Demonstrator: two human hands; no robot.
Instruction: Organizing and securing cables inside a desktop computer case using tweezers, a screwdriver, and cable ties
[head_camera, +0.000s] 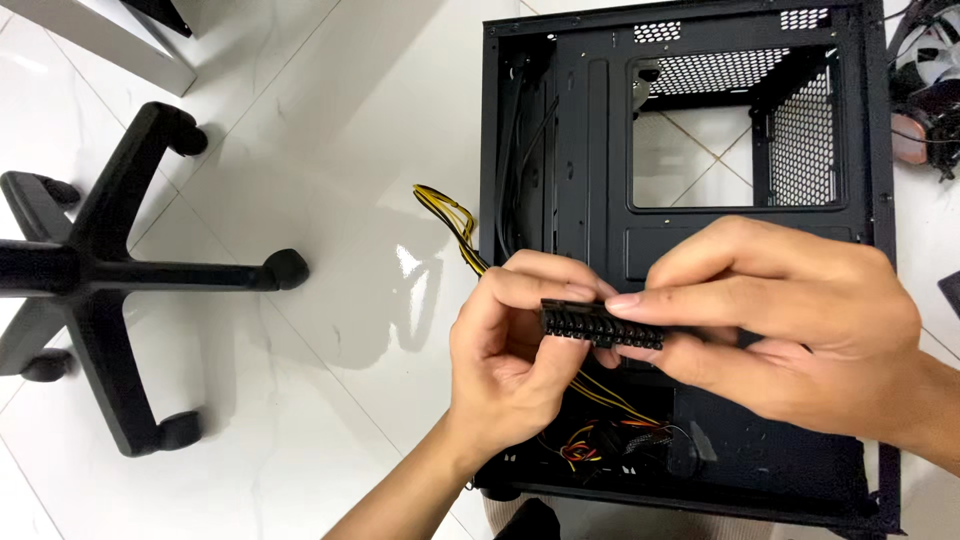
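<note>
- I see a black chair base (100, 270) on the white tiled floor (330, 130), well left of the computer case (590, 130).
- Case fans (925, 90) lie just right of the case.

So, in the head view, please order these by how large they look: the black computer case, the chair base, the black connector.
1. black computer case, which looks largest.
2. chair base, partly cut off at the left edge.
3. black connector, held between left hand and right hand, clearly smallest though nearest.
</note>
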